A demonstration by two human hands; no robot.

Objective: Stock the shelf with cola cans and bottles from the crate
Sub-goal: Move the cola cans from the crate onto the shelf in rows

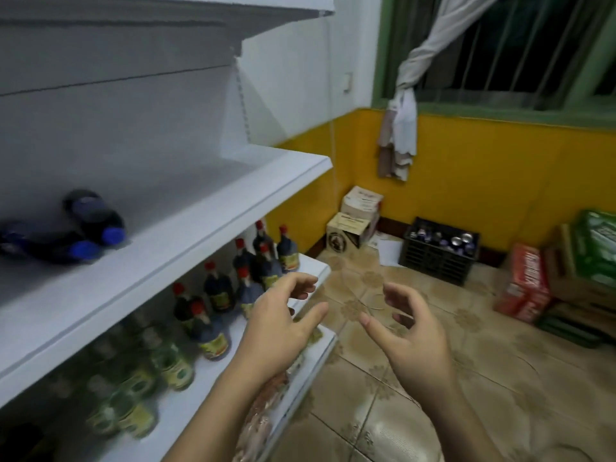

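The black plastic crate (440, 258) sits on the tiled floor against the yellow wall, well apart from the shelving, with silver-topped cans (461, 242) inside it. Two dark cola bottles with blue caps (95, 216) lie on their sides on the white metal shelf (206, 225), caps toward its front edge. The left hand (280, 325) and right hand (413, 331) hang empty, fingers loosely curled. Lying loose, those bottles could roll or slide off if nudged during the next placement.

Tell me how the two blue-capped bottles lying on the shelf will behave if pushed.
The blue-capped bottles lie on their sides on the shelf, so they would probably roll sideways at a nudge. They look full of dark liquid, so likely heavy for their size. They seem to touch, so pushing one may shift the other.
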